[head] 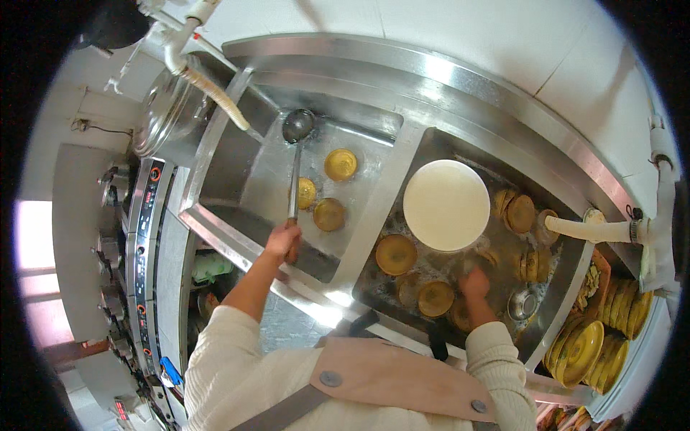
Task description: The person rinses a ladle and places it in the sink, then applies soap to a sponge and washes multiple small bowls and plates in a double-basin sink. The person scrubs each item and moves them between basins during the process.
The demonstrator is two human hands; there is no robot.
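Note:
My left hand grips the handle end of a metal ladle, whose bowl rests toward the back of the left sink basin. Several small yellow bowls lie on that basin's floor. In the right basin, my right hand reaches into cloudy, sudsy water; its fingers are blurred, so I cannot tell whether they hold anything. Yellow dishes sit in the water around it, some in leaning stacks. A large white round bowl or lid lies behind my right hand. A small metal bowl is to its right.
A steel divider separates the basins. One hose hangs over the left basin, another over the right. Stacked yellow plates and a container of food scraps stand at the right. Far left are a large metal pot and a cooking range.

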